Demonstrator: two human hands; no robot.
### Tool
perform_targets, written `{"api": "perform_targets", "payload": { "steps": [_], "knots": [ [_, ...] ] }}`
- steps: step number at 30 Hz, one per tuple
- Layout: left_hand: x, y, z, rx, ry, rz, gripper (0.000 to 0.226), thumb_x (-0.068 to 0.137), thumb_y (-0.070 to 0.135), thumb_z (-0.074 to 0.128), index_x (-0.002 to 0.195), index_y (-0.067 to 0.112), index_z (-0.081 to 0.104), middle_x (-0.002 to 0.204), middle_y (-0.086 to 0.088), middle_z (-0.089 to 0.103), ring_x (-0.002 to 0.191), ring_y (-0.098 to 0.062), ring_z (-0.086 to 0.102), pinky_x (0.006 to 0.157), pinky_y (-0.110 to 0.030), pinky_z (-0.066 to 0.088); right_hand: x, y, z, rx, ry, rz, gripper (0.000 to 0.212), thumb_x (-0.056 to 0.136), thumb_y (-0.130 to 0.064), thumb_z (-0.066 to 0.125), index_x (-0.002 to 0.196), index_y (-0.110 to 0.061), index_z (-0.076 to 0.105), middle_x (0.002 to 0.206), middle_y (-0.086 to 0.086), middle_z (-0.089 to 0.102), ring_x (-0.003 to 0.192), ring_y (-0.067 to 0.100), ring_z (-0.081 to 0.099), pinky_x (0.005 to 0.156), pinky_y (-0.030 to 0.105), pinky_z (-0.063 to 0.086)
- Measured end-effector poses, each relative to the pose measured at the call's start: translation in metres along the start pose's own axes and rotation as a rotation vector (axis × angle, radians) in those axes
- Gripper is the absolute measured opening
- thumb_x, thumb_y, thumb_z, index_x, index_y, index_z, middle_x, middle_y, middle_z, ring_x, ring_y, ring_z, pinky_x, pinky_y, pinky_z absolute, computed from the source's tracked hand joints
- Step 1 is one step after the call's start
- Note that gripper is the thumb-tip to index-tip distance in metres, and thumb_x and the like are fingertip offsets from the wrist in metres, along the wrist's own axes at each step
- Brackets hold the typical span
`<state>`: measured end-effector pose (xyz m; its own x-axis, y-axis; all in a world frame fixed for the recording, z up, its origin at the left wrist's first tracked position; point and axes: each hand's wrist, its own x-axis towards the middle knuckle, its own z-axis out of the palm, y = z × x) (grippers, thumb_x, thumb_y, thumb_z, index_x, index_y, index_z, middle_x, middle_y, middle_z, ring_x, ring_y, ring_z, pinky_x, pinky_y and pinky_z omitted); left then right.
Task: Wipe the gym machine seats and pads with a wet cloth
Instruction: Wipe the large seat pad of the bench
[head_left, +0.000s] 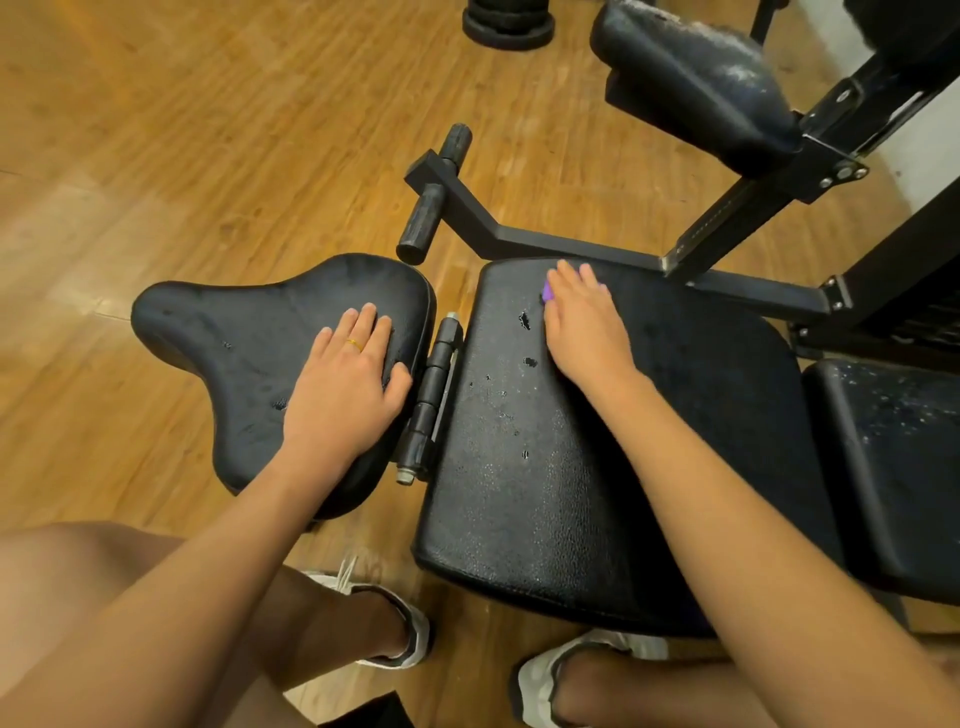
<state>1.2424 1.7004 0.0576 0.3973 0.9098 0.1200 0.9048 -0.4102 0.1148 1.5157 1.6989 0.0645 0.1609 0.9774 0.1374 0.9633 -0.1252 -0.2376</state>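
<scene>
On the pad (519, 493), right hand (582, 322) flat over cloth (547, 292) (mostly hidden)

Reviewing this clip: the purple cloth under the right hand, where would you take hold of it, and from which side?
Likely the purple edge of the cloth that shows left of the right hand, pinched from above and the left. It lies flat on the large pad, and the hand covers nearly all of it; its folds are hidden.

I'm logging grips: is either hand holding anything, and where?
Right hand presses a purple cloth flat beneath it on the large pad; left hand rests empty on the seat.
</scene>
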Motion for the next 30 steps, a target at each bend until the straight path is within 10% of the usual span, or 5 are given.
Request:
{"api": "perform_targets", "payload": {
  "steps": [7,12,17,24,30],
  "knots": [
    [0.001,0.004,-0.008,-0.007,0.008,-0.01,0.06,0.096,0.038,0.036,0.143,0.003,0.046,0.152,-0.019,0.04,0.143,-0.033,0.034,0.115,-0.049,0.029,0.035,-0.001,-0.004,-0.002,0.073,0.036,0.014,0.093,-0.007,0.039,0.084,-0.016,0.045,0.1,0.007,0.054,0.099,0.03,0.047,0.083,0.039,0.034],
    [0.002,0.001,-0.007,0.005,-0.005,-0.002,0.059,0.096,0.038,0.036,0.143,0.003,0.045,0.152,-0.019,0.041,0.142,-0.034,0.034,0.113,-0.05,0.031,-0.094,-0.027,-0.008,0.086,-0.018,0.006,0.01,0.092,-0.01,0.039,0.094,-0.016,0.047,0.123,0.003,0.05,0.114,0.028,0.044,0.1,0.043,0.039],
    [0.001,0.0,-0.006,0.005,-0.006,0.002,0.058,0.097,0.038,0.036,0.142,0.002,0.045,0.15,-0.02,0.042,0.14,-0.034,0.036,0.112,-0.051,0.033,-0.196,-0.051,-0.02,0.122,-0.136,0.01,0.055,0.098,-0.03,0.021,0.142,-0.012,0.05,0.153,0.002,0.041,0.146,0.026,0.03,0.12,0.036,0.019],
    [-0.001,0.001,-0.006,0.012,-0.019,0.004,0.059,0.097,0.04,0.034,0.141,0.003,0.045,0.15,-0.019,0.043,0.14,-0.033,0.036,0.112,-0.05,0.033,-0.092,-0.024,-0.009,0.058,-0.048,0.007,0.008,0.094,-0.011,0.039,0.093,-0.018,0.044,0.131,0.004,0.05,0.12,0.03,0.042,0.099,0.045,0.04],
    [-0.002,0.004,-0.011,0.011,-0.004,0.005,0.062,0.097,0.04,0.031,0.144,0.002,0.044,0.152,-0.019,0.04,0.142,-0.033,0.034,0.114,-0.05,0.031,-0.142,-0.031,-0.014,0.052,-0.083,0.056,0.042,0.094,-0.023,0.02,0.116,-0.012,0.054,0.142,0.005,0.047,0.134,0.032,0.039,0.112,0.045,0.033]
  ]
}}
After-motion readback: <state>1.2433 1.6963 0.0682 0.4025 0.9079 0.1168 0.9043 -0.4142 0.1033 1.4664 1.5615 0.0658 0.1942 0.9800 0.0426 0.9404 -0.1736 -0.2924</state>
